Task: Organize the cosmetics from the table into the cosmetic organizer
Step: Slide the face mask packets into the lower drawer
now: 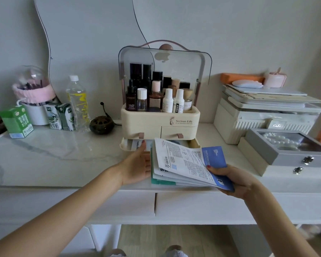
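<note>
- Centrally, the cream plastic cosmetic organizer stands on the white marble-patterned table, against the wall, with its clear hinged lid raised.
- Its top tray holds upright bottles, among them a dark dropper bottle at front left and two white squeeze bottles at front right.
- Two small upper drawers are closed; the wide bottom drawer is pulled out.
- Right hand: fingers curled round the lower right corner of a fanned stack of flat sheet-mask packets, thumb on top. The far end of the stack lies over the open drawer.
- Left hand: fingers straight, palm against the left edge of the stack, fingertips reaching the drawer front.
- Left of the organizer: a dark round incense burner, a clear plastic water bottle and green drink cartons.
- Right of it: a grey jewellery box.
</note>
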